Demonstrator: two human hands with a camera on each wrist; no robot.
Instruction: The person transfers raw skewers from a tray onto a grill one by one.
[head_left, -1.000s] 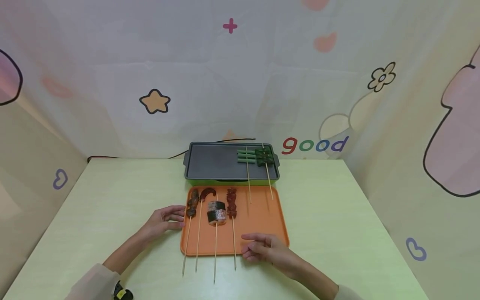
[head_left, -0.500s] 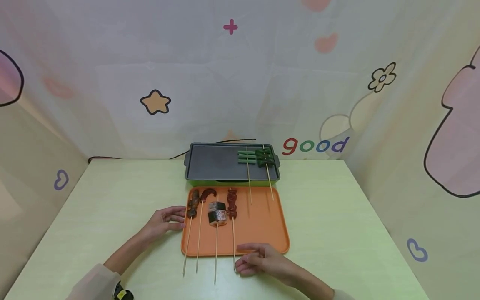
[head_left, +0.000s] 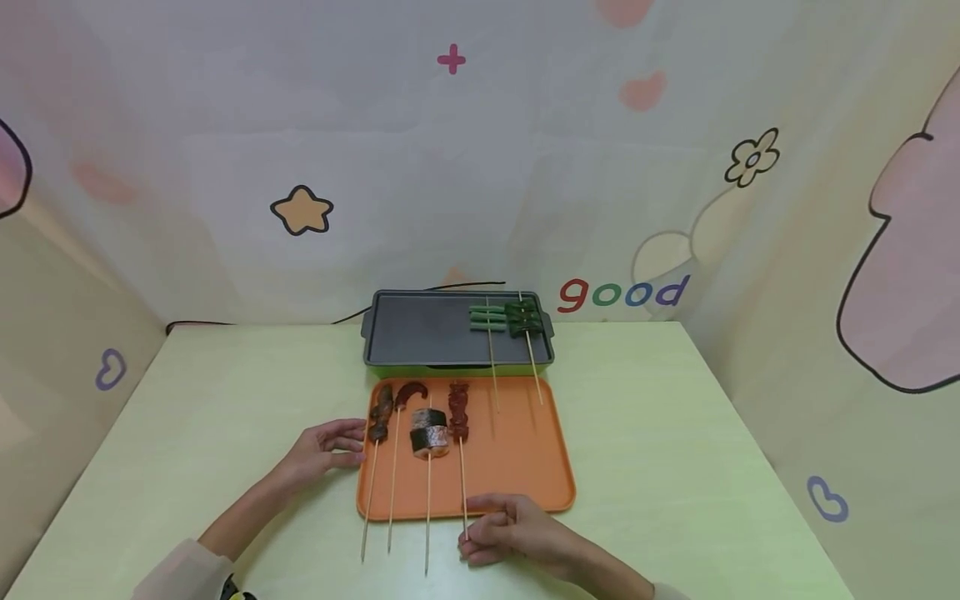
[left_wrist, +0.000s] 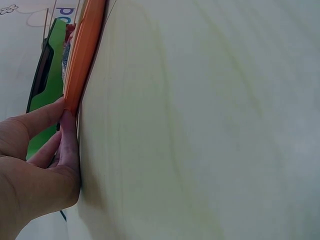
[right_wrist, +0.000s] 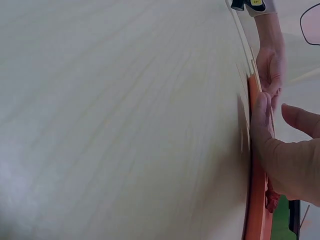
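Note:
Four-sided and orange, the tray (head_left: 517, 467) lies flat, holding a skewer of dark brown pieces (head_left: 381, 412), one with a curled red-brown piece (head_left: 411, 393), a black-and-white banded one (head_left: 430, 433) and a red meat skewer (head_left: 458, 410). Their bare sticks jut past the tray's near edge. With fingertips at the left rim, my left hand (head_left: 330, 450) touches the tray; the left wrist view shows the fingers (left_wrist: 47, 115) against its side. Near the tray's front edge, my right hand (head_left: 510, 533) reaches the red skewer's stick end. In the right wrist view, its thumb (right_wrist: 300, 119) stands apart from its fingers.
Behind the tray stands a dark grill plate (head_left: 420, 333) on a green base. Two green vegetable skewers, one of green stalks (head_left: 487, 318) and one of darker green pieces (head_left: 523, 317), lie on its right end, sticks overhanging the tray. A black cord (head_left: 198, 322) runs behind.
My right hand has moved left and toward the near side, from beside the red meat skewer to its stick end. My left hand stays at the tray's rim.

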